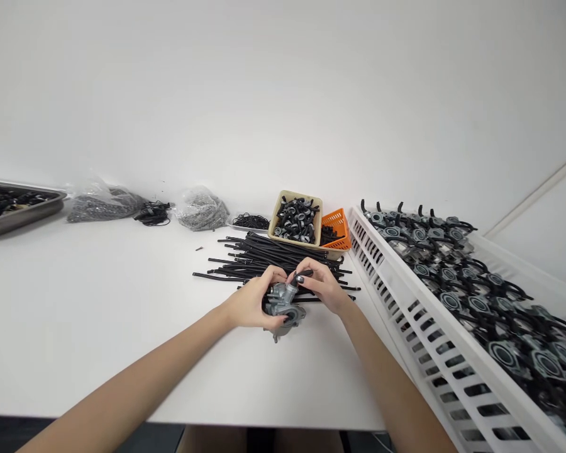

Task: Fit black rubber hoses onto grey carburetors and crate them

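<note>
A grey metal carburetor (283, 308) is held just above the white table in front of me. My left hand (258, 303) wraps round its left side, the thumb along the lower front and the fingers over the top. At the carburetor's upper end, my right hand (324, 287) pinches a black rubber-like cap (304, 275) that sits on the neck. Fingers partly cover where cap and neck meet. Just behind both hands lies a loose pile of black hoses (264, 253).
On the right, a white slatted crate (424, 308) holds rows of carburetors. Along the wall are a cream basket (272, 225) of black caps, an orange basket (343, 229), plastic bags of small parts (202, 209), black rings (251, 221) and a metal tray (23, 221).
</note>
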The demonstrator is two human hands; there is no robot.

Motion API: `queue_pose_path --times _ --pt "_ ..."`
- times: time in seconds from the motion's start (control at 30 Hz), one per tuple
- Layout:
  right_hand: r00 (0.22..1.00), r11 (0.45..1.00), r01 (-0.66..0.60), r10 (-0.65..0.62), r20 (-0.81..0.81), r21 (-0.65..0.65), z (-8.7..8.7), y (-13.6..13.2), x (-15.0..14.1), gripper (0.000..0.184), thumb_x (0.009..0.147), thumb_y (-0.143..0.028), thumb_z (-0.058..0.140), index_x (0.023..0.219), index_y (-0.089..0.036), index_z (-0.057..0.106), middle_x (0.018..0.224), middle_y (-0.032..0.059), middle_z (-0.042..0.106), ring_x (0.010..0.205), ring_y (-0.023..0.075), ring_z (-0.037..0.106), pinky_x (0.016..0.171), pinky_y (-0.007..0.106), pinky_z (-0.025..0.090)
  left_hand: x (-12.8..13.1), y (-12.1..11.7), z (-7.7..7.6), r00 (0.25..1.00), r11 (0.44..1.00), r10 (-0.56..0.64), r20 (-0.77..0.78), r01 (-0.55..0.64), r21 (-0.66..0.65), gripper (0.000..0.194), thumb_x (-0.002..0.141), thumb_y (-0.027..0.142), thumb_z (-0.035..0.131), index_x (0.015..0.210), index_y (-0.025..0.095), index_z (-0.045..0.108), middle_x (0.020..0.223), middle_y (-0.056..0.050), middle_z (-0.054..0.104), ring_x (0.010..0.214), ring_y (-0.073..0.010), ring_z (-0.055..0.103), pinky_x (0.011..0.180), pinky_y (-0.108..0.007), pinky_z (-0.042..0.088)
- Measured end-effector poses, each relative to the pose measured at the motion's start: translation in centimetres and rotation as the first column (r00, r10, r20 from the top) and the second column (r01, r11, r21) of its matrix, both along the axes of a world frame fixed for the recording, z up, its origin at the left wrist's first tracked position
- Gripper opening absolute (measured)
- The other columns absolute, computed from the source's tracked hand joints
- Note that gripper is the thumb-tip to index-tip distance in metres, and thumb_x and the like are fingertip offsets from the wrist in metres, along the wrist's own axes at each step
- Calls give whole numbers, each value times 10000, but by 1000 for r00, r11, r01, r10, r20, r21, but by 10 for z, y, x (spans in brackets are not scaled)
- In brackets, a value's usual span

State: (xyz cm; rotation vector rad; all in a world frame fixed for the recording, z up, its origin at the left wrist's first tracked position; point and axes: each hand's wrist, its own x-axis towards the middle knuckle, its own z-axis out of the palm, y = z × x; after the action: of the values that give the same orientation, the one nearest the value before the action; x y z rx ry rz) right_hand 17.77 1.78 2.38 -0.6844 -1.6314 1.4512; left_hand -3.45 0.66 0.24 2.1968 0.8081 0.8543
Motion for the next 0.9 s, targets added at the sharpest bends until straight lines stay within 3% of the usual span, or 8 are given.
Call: queue_pose_path --times 0.1,0.3,0.47,0.9 --pt "998 997 -68 68 8 -43 -2 2 0 323 746 -410 758 903 -198 572 822 35 703 830 197 681 797 352 517 0 2 0 999 1000 -15 28 15 -21 676 643 264 696 1222 225 349 1143 -82 647 1038 -251 624 905 -383 481" --pt "992 997 -69 72 100 -27 -1 2 0 376 758 -444 743 1006 -165 695 894 72 738 938 221 686 918 401 508 -2 5 -5 999 1000 -20 41 20 -3 781 671 268 698 1331 222 283 1224 -107 630 1075 -257 624 938 -393 479" --pt "984 985 -141 151 97 -103 0 -1 0 420 781 -426 732 1109 -173 667 973 93 746 984 219 687 965 421 491 -3 7 -9 1000 1000 -3 19 3 3 789 687 279 691 1354 210 276 1185 -95 623 1033 -247 631 919 -384 491" --pt "984 983 -146 155 83 -111 -3 1 -3 385 778 -426 737 1040 -158 653 947 94 743 956 206 688 919 366 500 -3 7 -10 1000 1000 11 3 -11 27 790 691 302 698 1358 225 282 1159 -89 622 1013 -252 630 906 -384 483"
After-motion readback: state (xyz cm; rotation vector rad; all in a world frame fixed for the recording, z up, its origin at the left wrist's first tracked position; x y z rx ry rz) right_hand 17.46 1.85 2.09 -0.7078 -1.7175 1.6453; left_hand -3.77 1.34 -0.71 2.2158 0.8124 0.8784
